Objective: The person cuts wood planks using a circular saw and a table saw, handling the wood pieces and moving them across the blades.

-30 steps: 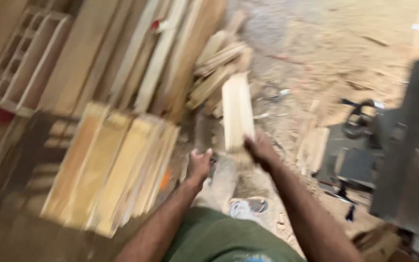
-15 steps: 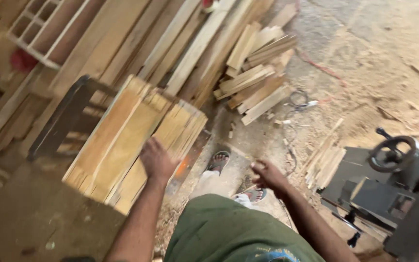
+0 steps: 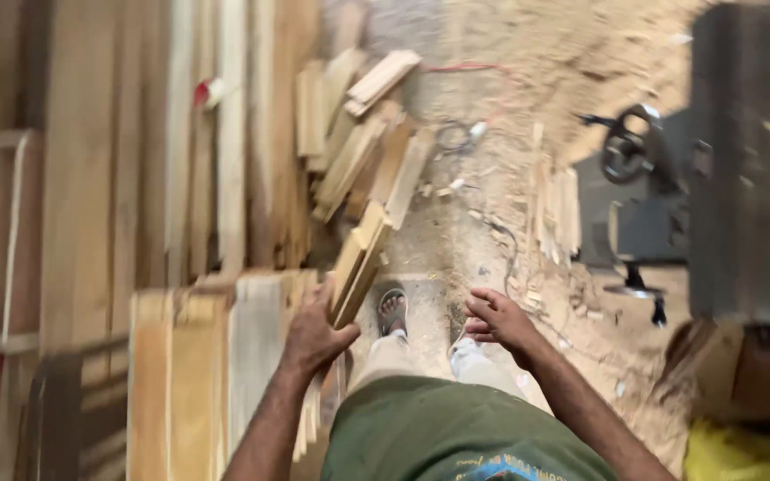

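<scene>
head view, looking down: the left hand is grasping the near end of a short plank, fingers clenched around its lower edge. the right hand is hanging apart, fingers loosely curled and holding nothing. the plank is being held just above the right edge of a stack of similar planks, beside the person's sandalled foot on the sawdust floor.

handling note: gripped at one end only, the plank is likely levering against the wrist; the step would be going better with the free hand coming under the far end, or with the grip shifting toward the middle, and with the far end kept clear of the loose offcuts ahead.

orientation: the plank's long axis is running from the left hand away and slightly to the right, its far end pointing toward the offcuts and the leaning boards. it appears to be tilted with a narrow edge up, though motion blur is making this uncertain. a dark machine is standing well apart on the right.
</scene>
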